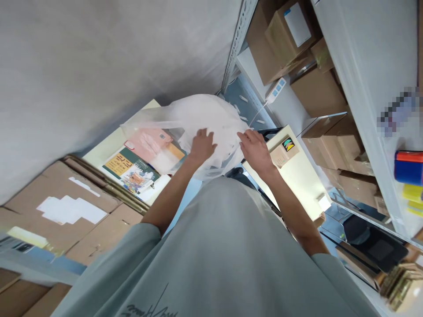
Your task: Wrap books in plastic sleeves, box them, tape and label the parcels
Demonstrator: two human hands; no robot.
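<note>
A large, thin white plastic bag spreads out in front of me, see-through along its edges. My left hand is closed on its near side, fingers bent into the crumpled film. On the opposite side my right hand grips the bag's right edge with curled fingers. What lies inside the bag, if anything, I cannot make out. Its left part drapes over a pink packet and comes close to a green and yellow printed booklet on a pale surface.
Flattened cardboard boxes stand at the left. A cream panel or box with a small card is beyond my right hand. Metal shelving with cartons runs along the right, and a white power strip with a cable lies there.
</note>
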